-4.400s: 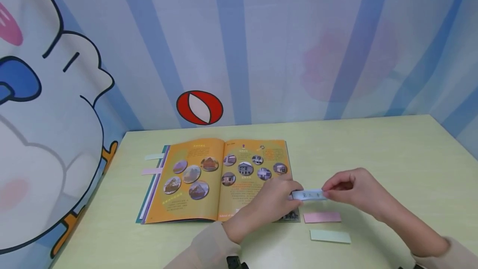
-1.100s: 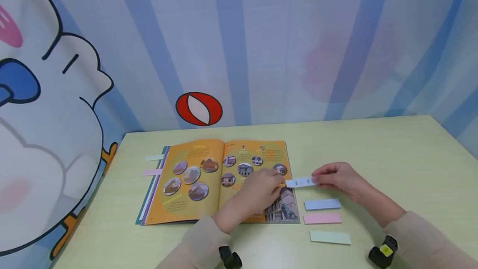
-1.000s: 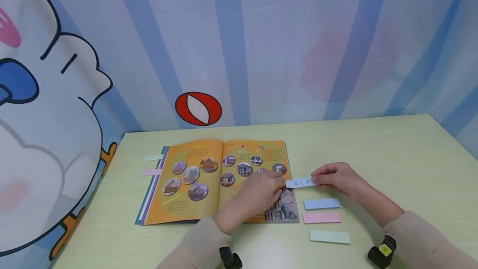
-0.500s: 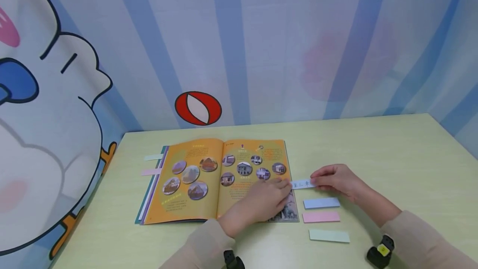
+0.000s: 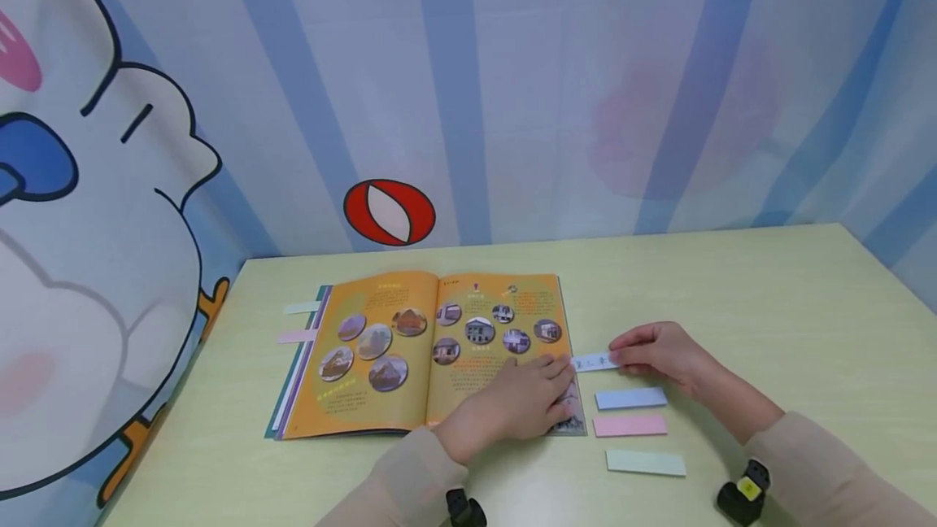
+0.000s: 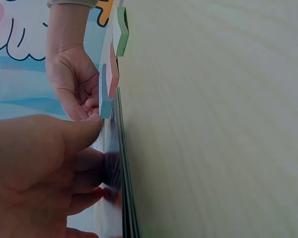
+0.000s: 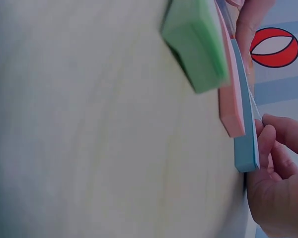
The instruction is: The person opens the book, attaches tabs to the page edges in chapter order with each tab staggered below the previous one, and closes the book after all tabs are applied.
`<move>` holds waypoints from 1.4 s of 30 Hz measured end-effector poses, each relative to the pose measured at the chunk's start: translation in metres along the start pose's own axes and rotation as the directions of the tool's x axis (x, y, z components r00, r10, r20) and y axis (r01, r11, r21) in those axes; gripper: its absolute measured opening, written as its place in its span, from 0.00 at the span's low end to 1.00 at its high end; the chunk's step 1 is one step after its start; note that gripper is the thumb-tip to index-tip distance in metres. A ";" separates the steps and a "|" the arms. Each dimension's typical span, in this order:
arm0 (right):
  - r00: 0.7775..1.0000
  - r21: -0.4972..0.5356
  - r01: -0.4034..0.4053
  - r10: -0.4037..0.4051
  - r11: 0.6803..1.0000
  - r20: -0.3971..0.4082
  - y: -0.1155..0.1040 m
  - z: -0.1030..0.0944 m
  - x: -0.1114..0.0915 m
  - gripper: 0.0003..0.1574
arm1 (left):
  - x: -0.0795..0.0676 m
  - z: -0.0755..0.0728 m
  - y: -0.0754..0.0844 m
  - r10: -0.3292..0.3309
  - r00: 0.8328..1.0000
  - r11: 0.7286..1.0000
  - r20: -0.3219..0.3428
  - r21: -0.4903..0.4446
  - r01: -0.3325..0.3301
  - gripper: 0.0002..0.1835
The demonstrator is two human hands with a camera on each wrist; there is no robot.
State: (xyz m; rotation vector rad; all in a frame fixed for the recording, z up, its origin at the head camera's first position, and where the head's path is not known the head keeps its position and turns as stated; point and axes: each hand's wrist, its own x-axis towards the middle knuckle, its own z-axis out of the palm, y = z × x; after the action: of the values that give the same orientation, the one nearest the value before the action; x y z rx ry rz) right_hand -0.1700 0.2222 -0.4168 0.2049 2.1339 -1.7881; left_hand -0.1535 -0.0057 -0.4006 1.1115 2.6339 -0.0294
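Note:
An open book (image 5: 381, 421) with orange pages lies on the table. My left hand (image 5: 516, 398) rests on its right page, fingers spread, fingertips at the page's right edge. There they cover the left end of a pale blue sticky note (image 5: 593, 362) with handwriting on it. The note sticks out past the edge, and my right hand (image 5: 662, 354) pinches its outer end between thumb and finger. Just below lie a blue sticky note pad (image 5: 631, 398), a pink pad (image 5: 629, 425) and a green pad (image 5: 645, 463). In the right wrist view the right hand (image 7: 283, 168) is beside the blue pad (image 7: 246, 144).
Two sticky tabs, one pale green (image 5: 302, 308) and one pink (image 5: 296, 337), stick out from the book's left side. The light table (image 5: 769, 307) reaches back to a striped curtain (image 5: 556, 104) with cartoon prints. A black wrist camera (image 5: 743, 494) sits on the right sleeve.
Earlier both hands held the blue pad; it now lies above the pink one, with one note in my right hand. My left hand has since slid right over the note's inner end, fingers spreading.

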 end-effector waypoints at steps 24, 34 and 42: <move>0.998 0.010 -0.006 0.006 1.000 0.060 0.000 -0.002 0.003 0.12 | 0.004 -0.006 -0.003 0.022 0.996 0.999 0.086 -0.034 -0.019 0.30; 0.999 -0.018 0.004 -0.003 1.000 0.040 0.004 -0.002 0.005 0.13 | 0.001 -0.007 -0.008 0.061 0.992 0.998 0.110 -0.008 -0.060 0.31; 1.000 -0.051 0.000 0.002 0.999 0.029 0.003 -0.002 0.006 0.15 | -0.004 -0.006 -0.005 -0.010 0.999 0.992 0.044 0.128 0.004 0.30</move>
State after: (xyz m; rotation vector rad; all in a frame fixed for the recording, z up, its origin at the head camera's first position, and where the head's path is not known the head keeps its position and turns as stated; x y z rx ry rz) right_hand -0.1746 0.2243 -0.4212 0.1663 2.1559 -1.7232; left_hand -0.1557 -0.0115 -0.3937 1.1283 2.6279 -0.2248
